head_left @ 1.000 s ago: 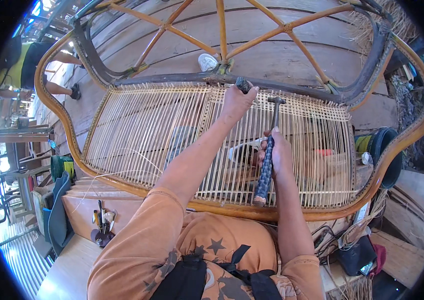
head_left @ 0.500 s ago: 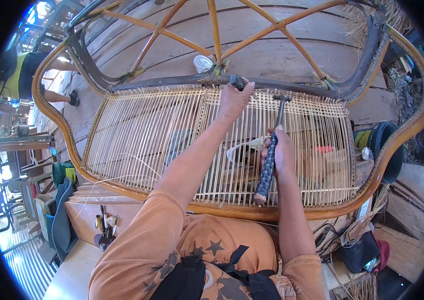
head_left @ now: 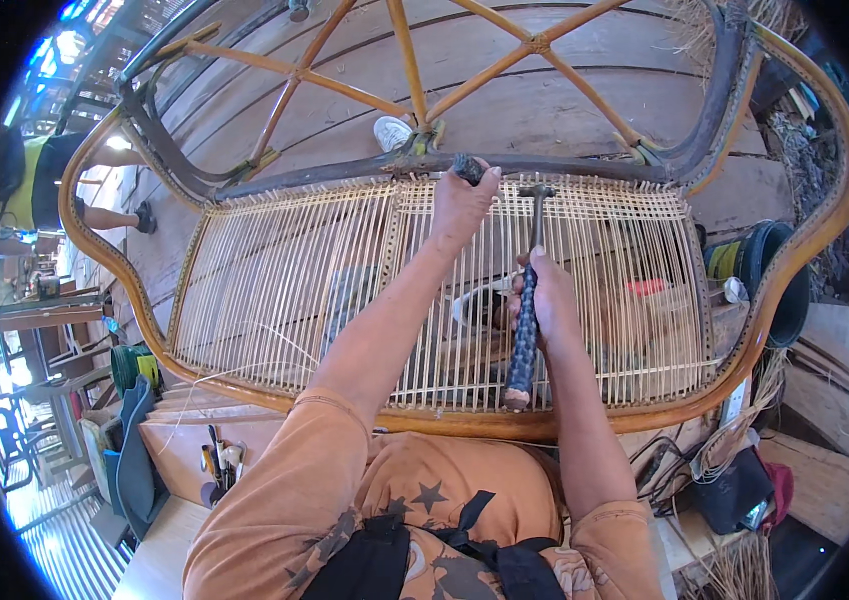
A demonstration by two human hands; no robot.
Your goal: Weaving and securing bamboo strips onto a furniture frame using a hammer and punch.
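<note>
A rattan frame point(head_left: 505, 426) spans the view in front of me, strung with pale cane strands point(head_left: 275, 250) that run from its near rail to its far rail. At the far rail, just right of the middle divider, my left hand point(head_left: 461, 208) is closed around a dark, rough-wrapped tool handle point(head_left: 466, 168); the tool's working end is hidden. My right hand point(head_left: 551, 295) grips a hammer point(head_left: 523, 345) by its blue-black wrapped handle. The hammer's metal head is over the far strands, a little right of my left hand and apart from it.
Behind the seat rise crossed rattan poles point(head_left: 415, 70). A dark bucket point(head_left: 780, 285) stands at the right, and a black bag point(head_left: 735, 495) lies below it. Hand tools point(head_left: 223, 460) sit at the lower left. Another person point(head_left: 45, 180) stands at the far left.
The hammer and my right hand have moved slightly left, closer to my left hand. My left hand stays at the far rail with its tool. The whole view has shifted a little.
</note>
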